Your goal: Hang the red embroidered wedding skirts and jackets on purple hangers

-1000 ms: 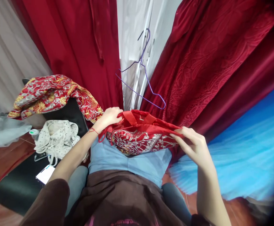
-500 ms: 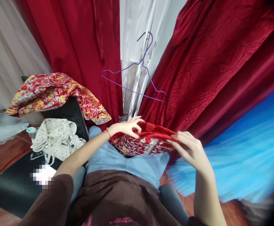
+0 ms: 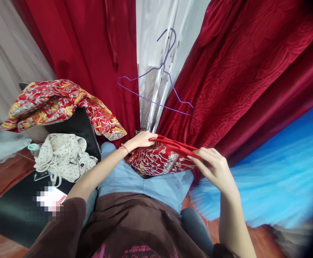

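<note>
A red garment with silver and gold embroidery (image 3: 159,161) lies bunched on my lap. My left hand (image 3: 140,139) grips its upper left edge, fingers closed on the red cloth. My right hand (image 3: 212,166) pinches the garment's right edge between thumb and fingers. A purple wire hanger (image 3: 161,82) hangs just above and behind the garment, between red dresses, touching neither hand.
Dark red dresses (image 3: 226,79) hang close in front and to the right. A blue tulle skirt (image 3: 280,172) spreads at the right. At the left, a black chair (image 3: 75,125) bears another red embroidered garment (image 3: 54,107) and a spotted white cloth (image 3: 62,157).
My left hand has shifted along the garment's top edge and closed on it again. The garment is pulled flatter between both hands. The hanger has swung slightly.
</note>
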`<state>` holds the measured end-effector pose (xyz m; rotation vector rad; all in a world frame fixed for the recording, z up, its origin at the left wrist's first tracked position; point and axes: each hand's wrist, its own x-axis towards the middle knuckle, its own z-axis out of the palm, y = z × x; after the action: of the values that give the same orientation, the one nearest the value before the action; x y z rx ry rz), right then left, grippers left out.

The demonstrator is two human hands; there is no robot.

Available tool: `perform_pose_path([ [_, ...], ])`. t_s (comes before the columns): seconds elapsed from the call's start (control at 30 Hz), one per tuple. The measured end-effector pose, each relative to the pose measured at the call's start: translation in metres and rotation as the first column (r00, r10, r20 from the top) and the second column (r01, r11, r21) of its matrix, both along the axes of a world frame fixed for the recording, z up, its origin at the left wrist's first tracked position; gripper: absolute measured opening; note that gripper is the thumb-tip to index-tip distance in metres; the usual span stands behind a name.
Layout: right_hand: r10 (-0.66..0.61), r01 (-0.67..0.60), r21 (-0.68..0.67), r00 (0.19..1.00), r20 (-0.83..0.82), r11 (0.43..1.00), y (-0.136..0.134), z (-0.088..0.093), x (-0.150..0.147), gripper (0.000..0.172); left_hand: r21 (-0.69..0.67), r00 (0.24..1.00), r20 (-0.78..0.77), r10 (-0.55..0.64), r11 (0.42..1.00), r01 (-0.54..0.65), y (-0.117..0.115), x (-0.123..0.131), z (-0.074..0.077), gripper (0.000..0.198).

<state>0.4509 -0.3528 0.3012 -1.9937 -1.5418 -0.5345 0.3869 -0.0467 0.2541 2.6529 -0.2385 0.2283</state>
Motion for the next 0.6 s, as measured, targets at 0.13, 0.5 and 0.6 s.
perform_pose_path([
  [0.13,-0.160,0.169,0.173,0.985,-0.063,0.970,0.012,-0.005,0.026,0.015,0.232,0.982,0.147,0.121,0.960,-0.154,0.021,0.006,0.041,0.018],
  [0.5,-0.037,0.050,0.018,0.895,-0.445,0.999,0.073,-0.017,0.047,0.028,0.237,0.839,0.331,0.432,0.823,-0.517,0.044,-0.001,0.133,0.018],
  [0.6,-0.016,-0.016,-0.087,0.936,-0.351,0.996,0.094,-0.056,0.020,0.025,0.107,0.776,0.378,0.505,0.809,-0.578,0.058,0.003,0.128,0.014],
])
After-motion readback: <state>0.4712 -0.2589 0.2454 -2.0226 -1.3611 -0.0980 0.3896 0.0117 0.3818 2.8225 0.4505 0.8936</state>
